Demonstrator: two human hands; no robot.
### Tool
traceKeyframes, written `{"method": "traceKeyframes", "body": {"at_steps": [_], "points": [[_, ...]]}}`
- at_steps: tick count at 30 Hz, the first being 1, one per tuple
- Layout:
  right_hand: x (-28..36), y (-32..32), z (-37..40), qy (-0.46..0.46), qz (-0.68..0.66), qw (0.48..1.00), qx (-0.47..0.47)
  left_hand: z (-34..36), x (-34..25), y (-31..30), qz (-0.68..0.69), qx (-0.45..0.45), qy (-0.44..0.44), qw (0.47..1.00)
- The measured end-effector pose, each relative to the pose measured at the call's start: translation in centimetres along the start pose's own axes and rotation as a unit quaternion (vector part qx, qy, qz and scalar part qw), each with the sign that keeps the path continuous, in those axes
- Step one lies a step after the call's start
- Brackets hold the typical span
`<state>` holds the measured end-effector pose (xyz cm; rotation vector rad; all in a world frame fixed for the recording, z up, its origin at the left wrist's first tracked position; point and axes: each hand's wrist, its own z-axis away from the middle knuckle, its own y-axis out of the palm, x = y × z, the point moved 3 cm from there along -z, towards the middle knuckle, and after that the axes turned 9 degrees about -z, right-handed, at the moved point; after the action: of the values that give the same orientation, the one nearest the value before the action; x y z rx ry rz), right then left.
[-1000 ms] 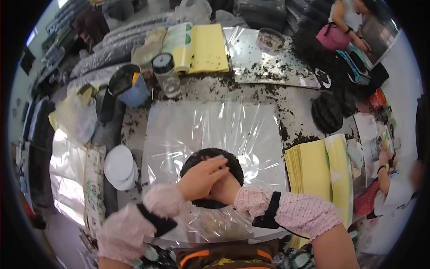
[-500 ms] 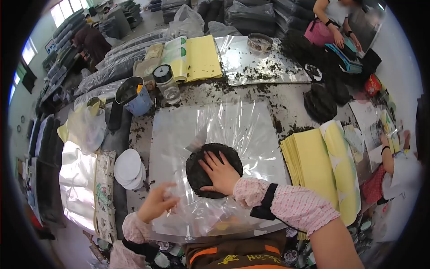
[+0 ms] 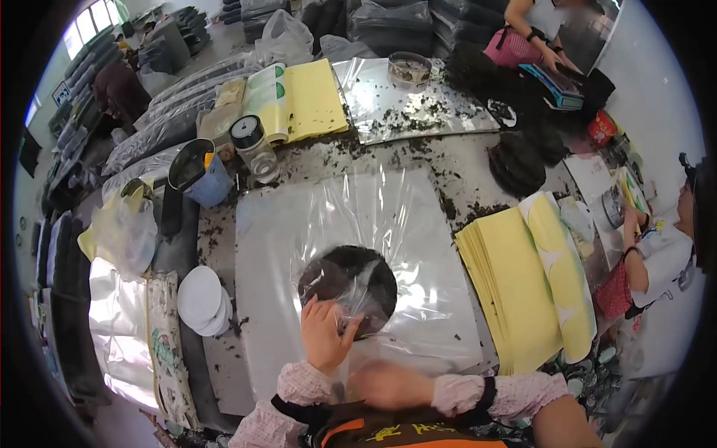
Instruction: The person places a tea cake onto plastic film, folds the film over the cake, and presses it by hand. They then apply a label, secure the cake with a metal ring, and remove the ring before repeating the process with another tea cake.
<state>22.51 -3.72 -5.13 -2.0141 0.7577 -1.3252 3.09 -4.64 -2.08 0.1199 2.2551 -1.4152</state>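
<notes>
A round, flat dark disc (image 3: pixel 373 280) lies on a pale metal sheet (image 3: pixel 265 261), with clear plastic film (image 3: pixel 403 194) spread over it. My left hand (image 3: pixel 326 336) is at the lower left edge of the disc, its thumb and fingers apart around a fold of the film; whether the fingertips pinch it is hard to see. Low in the view, near my apron, my right hand (image 3: pixel 388 382) is smeared by motion, and its fingers cannot be made out.
White round discs (image 3: pixel 200 299), a blue cup (image 3: pixel 200 175) and a lidded jar (image 3: pixel 255 149) stand left. Yellow sheets (image 3: pixel 508 284) lie right, a dark bundle (image 3: pixel 515 166) beyond them. Co-workers are at the right (image 3: pixel 642 261) and top right (image 3: pixel 534 37).
My right hand has left the disc and moved down toward my apron. My left hand has moved right and up to the disc's edge. The film now lies over the disc. The whole view has shifted slightly.
</notes>
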Motion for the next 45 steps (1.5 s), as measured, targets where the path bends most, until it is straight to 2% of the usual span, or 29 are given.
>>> {"method": "traceKeyframes", "body": {"at_steps": [2,3,5,6,7,9,12,13,16,17,20,21,23,24,25,26,28,29,32,33,36,37,40,43,45], "points": [[-3.2,-4.6,2.4,0.198,-0.03,0.978,-0.061,0.3,0.1,1.0,-0.023,0.024,-0.064,0.997],[-5.0,-6.2,2.4,0.288,-0.186,0.92,-0.19,-0.7,-1.3,-0.3,-0.018,-0.018,-0.072,0.997],[-8.1,-9.7,0.5,0.321,-0.194,0.843,-0.385,-0.8,-1.3,-0.3,0.004,0.039,-0.112,0.993],[-8.0,-10.8,-2.4,0.273,-0.108,0.872,-0.391,-1.0,-1.2,-0.1,0.015,0.061,-0.132,0.989],[-7.9,-11.9,-5.2,0.226,-0.015,0.888,-0.401,-0.7,-1.2,-0.1,0.036,0.032,-0.126,0.991],[-7.8,-11.3,-8.5,0.138,0.056,0.936,-0.318,0.1,-0.5,-0.5,0.072,-0.032,-0.112,0.991],[-8.7,-9.3,-7.8,0.16,-0.013,0.948,-0.274,-0.6,0.8,-4.6,0.189,-0.192,-0.123,0.955],[-8.7,-9.3,-7.7,0.154,-0.008,0.95,-0.272,-2.1,0.6,-5.2,0.249,-0.191,-0.142,0.939],[-8.7,-10.8,-7.8,0.129,-0.109,0.957,-0.236,-4.5,-0.8,-2.0,0.1,-0.011,-0.022,0.995],[-8.4,-12.3,-6.8,0.093,-0.144,0.949,-0.265,-4.6,-1.0,-1.5,0.112,0.012,-0.016,0.993],[-11.7,-14.4,-3.5,0.19,-0.077,0.841,-0.501,-4.9,-0.4,-1.0,0.094,0.037,-0.008,0.995],[-13.5,-14.9,-4.4,0.217,-0.181,0.786,-0.549,-5.0,-0.4,-0.8,0.073,0.046,0.002,0.996],[-17.3,-15.4,-8.2,0.267,-0.376,0.635,-0.62,-4.4,-0.6,-0.4,0.19,0.006,-0.114,0.975],[-16.5,-14.9,-9.7,0.205,-0.427,0.666,-0.576,-4.4,-0.4,-0.2,0.242,-0.02,-0.169,0.955],[-14.5,-15.8,-10.5,0.123,-0.361,0.805,-0.455,-4.0,0.4,-0.4,0.201,-0.034,-0.164,0.965],[-12.7,-16.0,-10.7,0.036,-0.281,0.907,-0.313,-4.1,0.9,-0.7,0.2,-0.047,-0.134,0.97],[-14.1,-14.1,-8.5,0.013,-0.274,0.934,-0.229,-3.7,0.9,-1.4,0.201,-0.072,-0.084,0.973],[-14.4,-13.2,-7.5,0.005,-0.273,0.945,-0.18,-4.8,0.0,-1.9,0.16,-0.029,-0.026,0.986],[-13.2,-11.8,-8.1,0.185,-0.299,0.837,-0.42,-4.6,0.3,-0.1,0.014,0.034,-0.005,0.999],[-11.3,-11.7,-9.4,0.227,-0.241,0.844,-0.421,-5.4,-1.0,-0.2,-0.007,0.038,-0.035,0.999],[-7.7,-11.1,-8.7,0.258,-0.096,0.88,-0.388,-5.2,-1.1,0.9,-0.087,0.045,-0.028,0.995],[-7.6,-11.7,-7.8,0.279,-0.081,0.894,-0.342,-5.2,-0.9,0.6,-0.063,0.09,-0.044,0.993],[-9.3,-13.8,-7.6,0.389,-0.122,0.903,-0.135,-4.3,-1.4,-0.7,-0.066,-0.004,0.031,0.997],[-11.0,-11.5,-7.7,0.384,-0.038,0.9,-0.206,-4.2,-2.3,-0.4,-0.044,0.123,0.04,0.991],[-9.6,-12.7,-5.6,0.372,-0.186,0.876,-0.246,-4.2,-2.4,0.1,-0.11,0.176,0.046,0.977]]}}
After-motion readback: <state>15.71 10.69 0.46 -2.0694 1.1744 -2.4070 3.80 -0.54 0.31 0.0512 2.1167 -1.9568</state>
